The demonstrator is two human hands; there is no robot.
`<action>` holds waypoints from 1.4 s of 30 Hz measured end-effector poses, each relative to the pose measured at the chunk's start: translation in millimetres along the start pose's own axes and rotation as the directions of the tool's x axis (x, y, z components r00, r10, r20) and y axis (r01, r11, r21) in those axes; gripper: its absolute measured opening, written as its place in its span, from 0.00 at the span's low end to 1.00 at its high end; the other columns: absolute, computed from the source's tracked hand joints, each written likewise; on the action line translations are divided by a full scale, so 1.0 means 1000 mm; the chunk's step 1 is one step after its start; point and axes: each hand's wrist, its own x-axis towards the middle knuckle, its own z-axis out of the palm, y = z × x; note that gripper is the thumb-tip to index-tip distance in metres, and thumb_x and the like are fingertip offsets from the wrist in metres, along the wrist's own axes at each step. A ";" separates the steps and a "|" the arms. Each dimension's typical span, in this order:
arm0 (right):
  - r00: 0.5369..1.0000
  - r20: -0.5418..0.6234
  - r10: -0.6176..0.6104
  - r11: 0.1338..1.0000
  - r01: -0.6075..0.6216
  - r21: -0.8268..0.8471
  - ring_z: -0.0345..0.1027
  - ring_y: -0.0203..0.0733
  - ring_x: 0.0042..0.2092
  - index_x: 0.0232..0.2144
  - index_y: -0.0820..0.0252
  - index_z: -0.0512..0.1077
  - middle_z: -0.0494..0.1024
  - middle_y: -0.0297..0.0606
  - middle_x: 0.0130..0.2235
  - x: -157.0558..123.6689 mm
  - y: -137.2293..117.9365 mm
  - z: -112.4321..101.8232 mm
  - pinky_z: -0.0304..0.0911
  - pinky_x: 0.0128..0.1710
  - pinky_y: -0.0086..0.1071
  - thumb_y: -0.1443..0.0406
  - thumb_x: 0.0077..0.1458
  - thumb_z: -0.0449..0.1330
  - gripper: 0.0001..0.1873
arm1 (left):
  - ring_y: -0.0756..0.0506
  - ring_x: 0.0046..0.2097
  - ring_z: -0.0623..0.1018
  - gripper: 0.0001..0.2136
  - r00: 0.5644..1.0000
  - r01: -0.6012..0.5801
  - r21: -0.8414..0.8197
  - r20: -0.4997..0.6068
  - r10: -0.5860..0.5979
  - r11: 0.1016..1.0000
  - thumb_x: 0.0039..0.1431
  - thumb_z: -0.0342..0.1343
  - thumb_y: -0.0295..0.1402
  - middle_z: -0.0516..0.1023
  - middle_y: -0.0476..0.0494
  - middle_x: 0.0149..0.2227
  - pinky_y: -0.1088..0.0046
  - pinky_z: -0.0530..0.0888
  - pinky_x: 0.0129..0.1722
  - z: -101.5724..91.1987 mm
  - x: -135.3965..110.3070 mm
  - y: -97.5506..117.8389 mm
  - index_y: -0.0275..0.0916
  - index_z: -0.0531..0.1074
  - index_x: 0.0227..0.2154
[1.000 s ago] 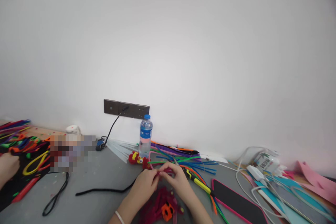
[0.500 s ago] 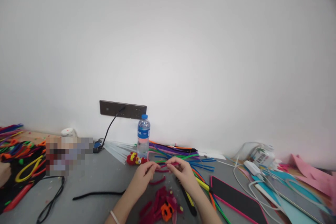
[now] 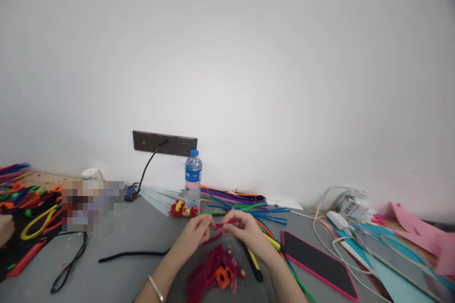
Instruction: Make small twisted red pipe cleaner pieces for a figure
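Between my two hands is a dark pink pipe cleaner, pinched at the fingertips. My left hand is closed on its left part, and my right hand grips the other end with thumb and forefinger. On the grey table below lies a pile of magenta pipe cleaner pieces with an orange, black-spotted piece on it. A red and yellow pipe cleaner figure with an eye lies just beyond my left hand. A black pipe cleaner runs out from under my left forearm.
A water bottle stands near the wall beside bundles of coloured pipe cleaners. A yellow and black tool and a pink-edged phone lie at right, with white cables. Another person's hand shows at far left.
Both hands stay close together, with the fingers slightly shifted on the pink pipe cleaner. A loose pink piece seen under the hands now looks closer to the fingers. The view has shifted slightly.
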 end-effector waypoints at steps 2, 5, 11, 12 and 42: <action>1.000 0.011 -0.010 1.000 0.010 -0.002 0.71 0.40 0.29 0.27 0.60 0.73 0.76 0.33 0.26 0.001 0.001 0.001 0.64 0.32 0.31 0.57 0.47 0.67 0.12 | 0.54 0.20 0.54 0.24 0.999 0.001 0.003 0.055 -0.001 1.000 0.54 0.49 0.57 0.56 0.60 0.16 0.76 0.52 0.21 0.001 -0.002 0.004 0.37 0.66 0.28; 0.999 0.016 -0.035 0.999 0.035 -0.011 0.69 0.38 0.29 0.28 0.60 0.73 0.75 0.32 0.26 0.002 0.002 0.003 0.63 0.31 0.30 0.58 0.47 0.67 0.11 | 0.54 0.20 0.54 0.23 0.992 0.023 0.007 0.120 -0.024 1.000 0.51 0.54 0.56 0.55 0.60 0.16 0.77 0.50 0.20 0.002 -0.004 0.009 0.38 0.64 0.25; 0.996 0.054 -0.064 0.998 0.064 -0.002 0.69 0.38 0.30 0.31 0.59 0.71 0.74 0.31 0.27 0.002 0.006 0.003 0.64 0.33 0.31 0.58 0.49 0.65 0.12 | 0.55 0.15 0.54 0.20 0.984 0.035 0.046 0.172 -0.043 0.998 0.54 0.53 0.52 0.55 0.62 0.11 0.77 0.49 0.19 0.001 -0.006 0.008 0.37 0.66 0.26; 0.996 0.055 -0.070 0.998 0.070 -0.007 0.70 0.38 0.31 0.33 0.59 0.71 0.74 0.31 0.28 0.002 0.007 0.002 0.64 0.34 0.31 0.58 0.50 0.65 0.12 | 0.55 0.15 0.54 0.20 0.982 0.033 0.051 0.184 -0.042 0.998 0.54 0.53 0.52 0.55 0.62 0.11 0.78 0.49 0.19 0.001 -0.006 0.007 0.37 0.66 0.27; 0.979 0.192 -0.072 0.996 0.060 0.066 0.57 0.35 0.30 0.29 0.57 0.64 0.63 0.28 0.27 -0.006 -0.004 0.007 0.55 0.31 0.27 0.59 0.54 0.60 0.10 | 0.55 0.19 0.58 0.22 0.971 0.127 -0.116 0.219 -0.100 0.985 0.42 0.64 0.52 0.61 0.58 0.16 0.77 0.53 0.20 0.003 -0.011 0.016 0.35 0.68 0.22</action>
